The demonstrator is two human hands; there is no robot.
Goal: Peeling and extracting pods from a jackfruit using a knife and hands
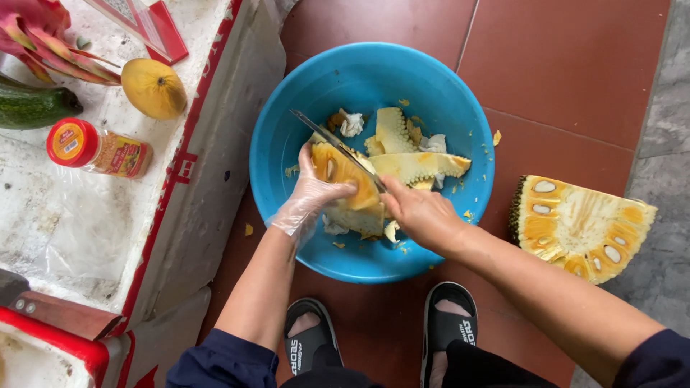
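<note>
My left hand point(309, 197), in a clear plastic glove, grips a wedge of yellow jackfruit point(345, 179) over a blue plastic basin point(287, 108). My right hand point(417, 212), bare, holds a knife point(330, 140) whose blade lies across the top of the wedge, pointing up and left. Cut rind pieces point(413, 165) and white scraps lie in the basin behind the wedge.
A jackfruit half point(582, 226) lies cut side up on the red tiled floor at right. On the white foam box point(215, 144) at left are a yellow fruit point(153, 88), a red-capped jar point(97, 149), a green vegetable point(32, 106) and dragon fruit point(36, 32). My sandalled feet point(381, 338) stand below the basin.
</note>
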